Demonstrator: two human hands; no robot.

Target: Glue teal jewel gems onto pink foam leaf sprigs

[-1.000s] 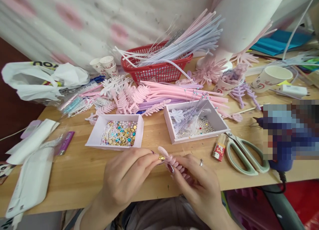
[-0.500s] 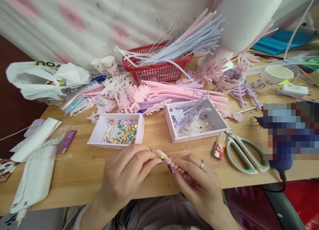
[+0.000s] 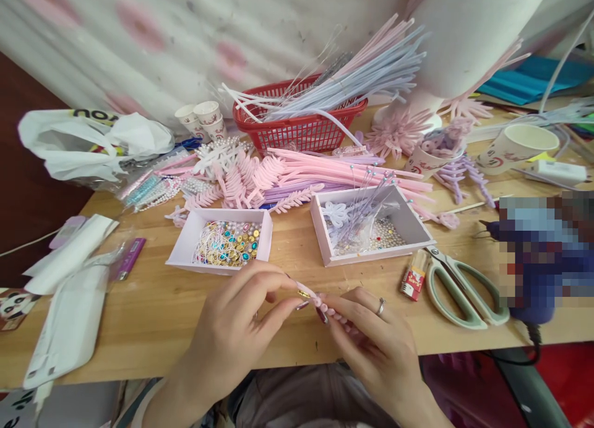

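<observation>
My left hand (image 3: 234, 332) and my right hand (image 3: 371, 347) meet over the near edge of the wooden table (image 3: 153, 310). Between them lies a pink looped pipe-cleaner piece (image 3: 331, 310). The right hand's fingers are closed along it. Thumb and forefinger of the left hand pinch a small gold gem (image 3: 302, 294) against the piece's tip. Just beyond the hands sit a pink box of gems (image 3: 226, 245) and a pink box of pearls and pins (image 3: 369, 227).
Green scissors (image 3: 464, 289) and a small red packet (image 3: 414, 281) lie to the right, beside a blurred blue object (image 3: 542, 255). A red basket of pipe cleaners (image 3: 297, 122), paper cups (image 3: 204, 119), pink pipe-cleaner shapes (image 3: 250, 177) and white bags (image 3: 88, 140) crowd the back and left.
The hands and the pink piece stay in nearly the same place; the left fingers have shifted slightly on the gold gem at the tip. The view has tilted a little.
</observation>
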